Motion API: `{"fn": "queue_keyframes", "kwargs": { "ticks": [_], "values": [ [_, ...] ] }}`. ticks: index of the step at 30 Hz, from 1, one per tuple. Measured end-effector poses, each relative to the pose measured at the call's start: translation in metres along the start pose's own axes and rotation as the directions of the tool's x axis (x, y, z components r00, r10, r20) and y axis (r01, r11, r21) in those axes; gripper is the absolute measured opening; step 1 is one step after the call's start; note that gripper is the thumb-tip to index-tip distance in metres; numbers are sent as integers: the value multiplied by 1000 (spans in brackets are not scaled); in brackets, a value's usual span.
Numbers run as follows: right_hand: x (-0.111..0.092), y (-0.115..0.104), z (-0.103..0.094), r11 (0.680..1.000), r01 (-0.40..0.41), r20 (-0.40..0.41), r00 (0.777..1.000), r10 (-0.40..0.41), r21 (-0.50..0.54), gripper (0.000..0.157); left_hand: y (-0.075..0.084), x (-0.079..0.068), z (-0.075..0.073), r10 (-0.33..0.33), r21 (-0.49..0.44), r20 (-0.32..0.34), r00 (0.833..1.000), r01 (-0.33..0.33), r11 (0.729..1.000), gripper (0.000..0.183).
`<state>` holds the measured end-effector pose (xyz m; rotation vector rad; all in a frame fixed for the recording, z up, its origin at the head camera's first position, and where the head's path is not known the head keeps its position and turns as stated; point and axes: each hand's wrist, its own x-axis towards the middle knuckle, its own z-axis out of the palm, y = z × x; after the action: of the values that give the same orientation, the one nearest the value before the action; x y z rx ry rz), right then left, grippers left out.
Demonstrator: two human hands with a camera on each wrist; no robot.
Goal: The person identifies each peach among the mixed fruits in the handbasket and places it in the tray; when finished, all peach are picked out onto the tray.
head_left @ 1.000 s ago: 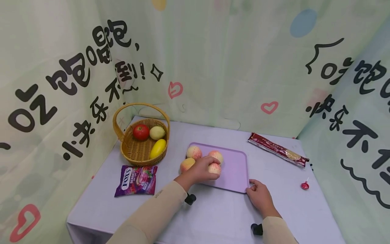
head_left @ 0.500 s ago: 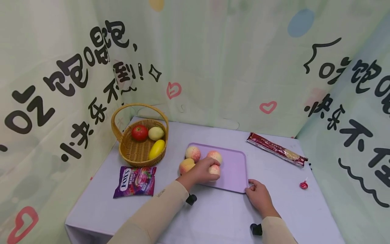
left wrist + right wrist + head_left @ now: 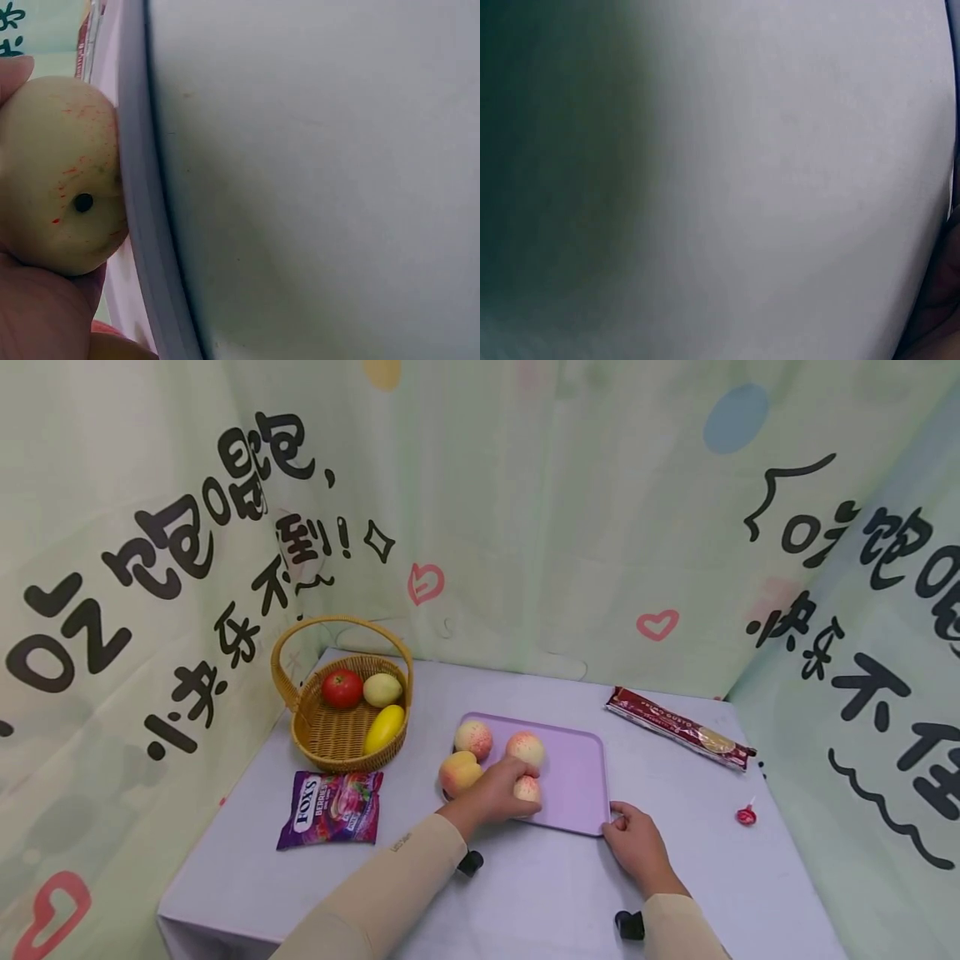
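Observation:
On the near part of the lilac tray point(image 3: 573, 777), my left hand point(image 3: 491, 797) grips a pale, red-speckled peach point(image 3: 528, 789), its fingers and thumb around the sides. The left wrist view shows this peach point(image 3: 60, 165) close to the tray's rim point(image 3: 146, 195), a dark dot on its skin. Behind it is another speckled peach point(image 3: 525, 749). Two more peaches, one speckled point(image 3: 474, 738) and one yellow-orange point(image 3: 459, 772), sit at the tray's left side. My right hand point(image 3: 639, 847) pinches the tray's near right corner; in the right wrist view only a dark sliver of the hand point(image 3: 934, 315) shows.
A wicker basket point(image 3: 330, 739) with a red fruit, a pale green fruit and a yellow fruit stands at the left. Before it lies a purple FOX'S candy bag point(image 3: 330, 808). A long maroon snack packet point(image 3: 678, 728) and a red lollipop point(image 3: 746, 815) lie at the right.
My left hand, with the peach, has shifted slightly toward the tray's near edge, away from the peach behind, which now shows more fully. The right hand stays at the corner.

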<state>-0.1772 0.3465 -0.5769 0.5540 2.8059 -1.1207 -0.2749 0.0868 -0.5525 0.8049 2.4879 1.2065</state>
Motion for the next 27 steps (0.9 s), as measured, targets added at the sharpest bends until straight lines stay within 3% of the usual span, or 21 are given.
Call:
{"fn": "queue_keyframes", "kwargs": {
  "ticks": [7, 17, 27],
  "values": [
    [2, 1, 1, 1000, 1, 3, 1000, -1, 3, 51, -2, -1, 1, 31, 18, -47, 998, -30, 999, 52],
    [1, 1, 1, 1000, -2, -10, 1000, 1, -10, 50, -3, 0, 0, 37, -3, -52, 998, -37, 999, 49],
    [-1, -2, -1, 1000, 8, -6, 1000, -8, -5, 50, 4, -3, -7, -4, -1, -62, 998, 4, 1000, 47]
  ]
}}
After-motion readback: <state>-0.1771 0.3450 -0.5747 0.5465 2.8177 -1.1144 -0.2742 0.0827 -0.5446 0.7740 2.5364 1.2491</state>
